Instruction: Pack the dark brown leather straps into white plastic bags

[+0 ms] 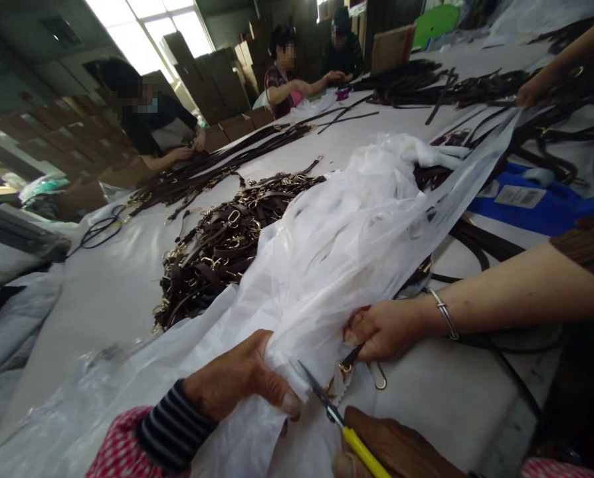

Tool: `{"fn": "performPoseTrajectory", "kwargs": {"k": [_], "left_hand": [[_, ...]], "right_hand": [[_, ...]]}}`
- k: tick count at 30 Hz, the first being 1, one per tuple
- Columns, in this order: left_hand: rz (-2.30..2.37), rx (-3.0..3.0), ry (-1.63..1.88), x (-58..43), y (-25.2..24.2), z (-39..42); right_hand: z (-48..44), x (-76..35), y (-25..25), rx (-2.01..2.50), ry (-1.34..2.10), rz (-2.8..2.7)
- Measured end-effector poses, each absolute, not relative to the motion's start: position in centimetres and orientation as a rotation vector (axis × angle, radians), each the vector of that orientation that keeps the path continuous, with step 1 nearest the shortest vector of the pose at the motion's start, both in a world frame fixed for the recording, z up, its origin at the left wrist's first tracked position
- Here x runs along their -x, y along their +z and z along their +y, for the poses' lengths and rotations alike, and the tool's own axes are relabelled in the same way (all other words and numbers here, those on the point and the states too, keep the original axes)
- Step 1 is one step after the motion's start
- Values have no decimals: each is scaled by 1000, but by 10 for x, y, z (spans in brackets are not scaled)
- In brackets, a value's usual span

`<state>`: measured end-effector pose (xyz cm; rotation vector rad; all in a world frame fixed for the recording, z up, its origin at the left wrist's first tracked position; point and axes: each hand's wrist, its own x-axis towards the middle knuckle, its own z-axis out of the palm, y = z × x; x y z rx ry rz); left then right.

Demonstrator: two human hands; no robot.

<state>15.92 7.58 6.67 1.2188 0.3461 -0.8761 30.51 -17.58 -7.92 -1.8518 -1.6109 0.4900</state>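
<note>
My left hand (237,382) is closed on a bunched edge of a large white plastic sheet (357,232) that lies across the table. My right hand (391,448) grips yellow-handled scissors (339,421), their blades pointing up-left at the plastic just beside my left fingers. A co-worker's hand (384,328) with a metal bracelet, coming in from the right, pinches the same plastic a little farther along, with a dark strap and gold clip (361,372) under it.
A heap of dark brown straps with gold buckles (227,239) lies past the plastic on the white table (456,398). More straps and a blue bag (536,199) spread at the right. Three people work at the far side. Cardboard boxes (212,73) stand behind.
</note>
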Motion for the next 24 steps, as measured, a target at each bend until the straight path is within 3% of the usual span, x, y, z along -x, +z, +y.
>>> {"fn": "performPoseTrajectory", "kwargs": {"k": [12,24], "left_hand": [[317,-1158,-858,-156,62,74],[192,-1101,-785,-156,62,67]], "right_hand": [[-174,-300,-69,1732,762,-1511],[-173,-290,-54,1647,767,-1396]]}}
